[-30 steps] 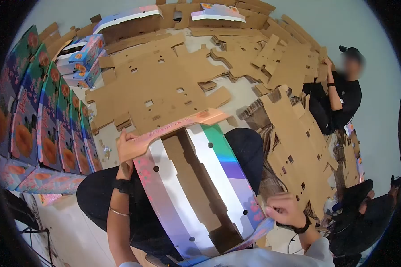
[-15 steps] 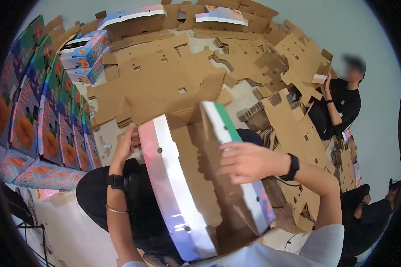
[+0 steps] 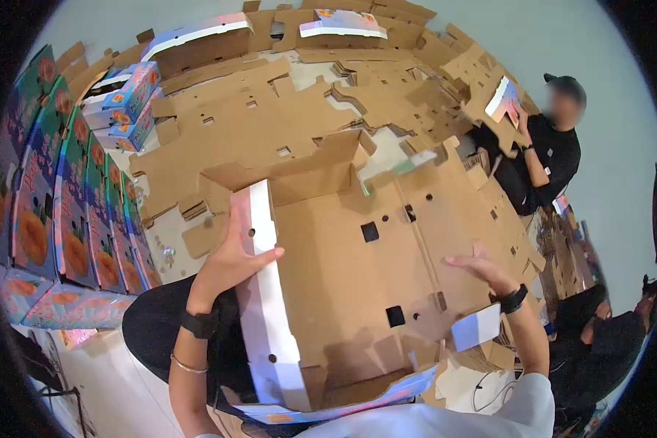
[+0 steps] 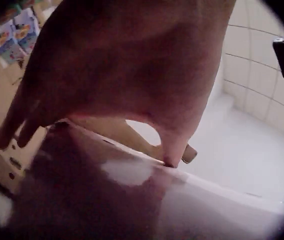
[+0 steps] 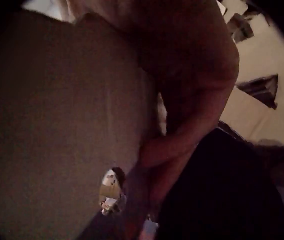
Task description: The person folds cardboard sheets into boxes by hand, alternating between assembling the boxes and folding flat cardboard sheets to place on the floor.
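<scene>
A cardboard box lies open-topped over the person's lap in the head view, brown inside. Its printed near end bends up by the person's body. My left hand lies at the left wall, the thumb on its white top strip. In the left wrist view the fingers are straight and the thumb tip touches the wall's edge. A wide brown panel is spread out to the right. My right hand holds that panel, thumb on its inner face, the other fingers partly hidden.
Flat cardboard sheets cover the floor ahead. Printed boxes stand in a row at the left, and more boxes are stacked behind. At the right a seated person holds a printed cardboard piece. A stack of cardboard lies nearby.
The box's right side has swung out to the right, baring its inside. My right hand has moved from over the box to the panel at right. My left thumb has come onto the left wall.
</scene>
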Motion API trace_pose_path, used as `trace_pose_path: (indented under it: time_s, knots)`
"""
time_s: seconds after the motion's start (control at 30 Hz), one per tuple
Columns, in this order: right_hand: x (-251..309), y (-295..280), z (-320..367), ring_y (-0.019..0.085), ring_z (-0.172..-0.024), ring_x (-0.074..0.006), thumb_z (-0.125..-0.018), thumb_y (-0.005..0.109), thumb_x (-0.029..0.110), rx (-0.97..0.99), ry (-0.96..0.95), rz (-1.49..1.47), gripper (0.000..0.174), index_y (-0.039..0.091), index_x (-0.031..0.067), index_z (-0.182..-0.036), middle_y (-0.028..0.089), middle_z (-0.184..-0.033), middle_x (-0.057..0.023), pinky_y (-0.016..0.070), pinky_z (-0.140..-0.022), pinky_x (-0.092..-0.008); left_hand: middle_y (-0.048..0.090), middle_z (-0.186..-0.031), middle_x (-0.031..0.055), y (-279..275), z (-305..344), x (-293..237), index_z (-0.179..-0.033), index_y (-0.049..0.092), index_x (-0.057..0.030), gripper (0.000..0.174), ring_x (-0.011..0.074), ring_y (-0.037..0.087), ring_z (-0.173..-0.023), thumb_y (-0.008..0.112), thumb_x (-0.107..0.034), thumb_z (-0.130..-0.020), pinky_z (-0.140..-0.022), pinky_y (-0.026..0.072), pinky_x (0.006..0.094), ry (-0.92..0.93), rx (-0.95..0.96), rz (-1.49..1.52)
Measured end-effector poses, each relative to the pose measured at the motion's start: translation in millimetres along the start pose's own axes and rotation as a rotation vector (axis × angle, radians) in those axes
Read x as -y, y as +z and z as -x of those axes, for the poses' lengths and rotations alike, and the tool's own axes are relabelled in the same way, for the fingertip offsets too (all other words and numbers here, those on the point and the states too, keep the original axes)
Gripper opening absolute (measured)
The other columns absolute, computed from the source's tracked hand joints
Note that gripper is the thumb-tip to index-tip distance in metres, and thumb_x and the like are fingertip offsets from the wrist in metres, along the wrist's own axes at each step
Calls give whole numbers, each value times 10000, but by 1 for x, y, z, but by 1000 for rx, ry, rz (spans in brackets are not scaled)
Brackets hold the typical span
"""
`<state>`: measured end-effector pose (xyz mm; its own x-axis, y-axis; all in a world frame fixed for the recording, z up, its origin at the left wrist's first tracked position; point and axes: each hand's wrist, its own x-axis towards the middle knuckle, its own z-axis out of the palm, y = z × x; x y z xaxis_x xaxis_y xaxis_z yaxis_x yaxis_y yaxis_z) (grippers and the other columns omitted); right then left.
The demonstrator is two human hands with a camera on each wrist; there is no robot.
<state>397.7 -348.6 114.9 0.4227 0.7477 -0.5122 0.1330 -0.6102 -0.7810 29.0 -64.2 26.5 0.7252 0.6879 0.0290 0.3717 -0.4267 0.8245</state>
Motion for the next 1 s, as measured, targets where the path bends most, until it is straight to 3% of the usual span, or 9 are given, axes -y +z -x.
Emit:
trace_pose_path:
  time_s: [0.1, 0.17, 0.3, 0.4, 0.53, 0.7, 0.87, 0.93, 1.0]
  knots:
    - [16, -15, 7, 596, -963, -149, -770, 743, 212, -76, -76, -14, 468, 565, -40, -1123, 639, -1035, -79, 449, -877, -264, -2, -1518, 272, -11, 10, -29, -1427, 39, 100, 1029, 291, 9, -1430, 713, -224, -720, -1140, 128, 321, -16, 86, 14]
    - [28, -28, 21, 615, -894, -132, -767, 744, 195, -180, -112, -54, 409, 594, -40, -1067, 655, -971, -62, 472, -821, -252, 165, -1493, 282, -20, 13, -20, -1424, 73, 105, 958, 305, 198, -1402, 664, -115, -702, -1104, 248, 339, -22, 78, 39]
    - [9, -74, 51, 605, -881, -120, -777, 722, 157, -312, -145, -132, 362, 599, -37, -1057, 654, -972, -51, 467, -810, -263, 675, -878, 191, -41, 14, 21, -1300, 423, 74, 628, 231, 658, -835, 679, -78, -747, -740, 510, 321, -426, 263, 292]
    - [-31, -101, 70, 602, -902, -134, -790, 702, 148, -422, -100, -147, 353, 593, -37, -1070, 652, -993, -59, 458, -847, -284, 667, -709, 112, -12, 17, 84, -1132, 592, 41, 419, 154, 649, -715, 703, -131, -766, -651, 509, 293, -396, 473, -103]
    - [-103, -130, 85, 607, -891, -144, -808, 678, 161, -515, -159, -266, 352, 590, -24, -1095, 645, -1017, -72, 450, -870, -292, 678, -762, 97, 14, 9, 120, -1023, 650, 39, 326, 133, 642, -723, 694, -184, -790, -633, 499, 281, -234, 480, -15]
    - [-61, -102, 83, 606, -985, -184, -842, 635, 189, -580, -193, -328, 388, 555, -26, -1155, 630, -1080, -111, 467, -901, -339, 680, -862, 74, -67, 10, 50, -1054, 634, 14, 316, 154, 632, -767, 560, -250, -895, -725, 483, 283, -363, 9, 326]
    - [72, -53, -1, 619, -998, -247, -941, 494, 245, 5, -401, -1090, 395, 495, 31, -1272, 626, -1116, -120, 471, -932, -420, 673, -914, 86, -115, 31, 29, -1081, 600, -6, 350, 149, 628, -798, 477, -309, -956, -772, 462, 266, -149, -527, 528]
    - [138, -36, -59, 588, -1037, -255, -888, 556, 203, 5, -588, -748, 441, 472, 32, -1285, 599, -1151, -129, 460, -938, -408, 670, -911, 96, -107, 41, 50, -1032, 608, -9, 341, 149, 631, -781, 483, -314, -948, -740, 462, 253, -149, -565, 538]
    - [203, -21, -134, 558, -1077, -263, -835, 618, 160, -481, -974, 351, 510, 449, 32, -1299, 571, -1185, -138, 450, -944, -395, 673, -894, 112, -97, 46, 71, -1004, 613, -5, 336, 159, 634, -748, 506, -312, -917, -681, 465, 252, -378, -507, 548]
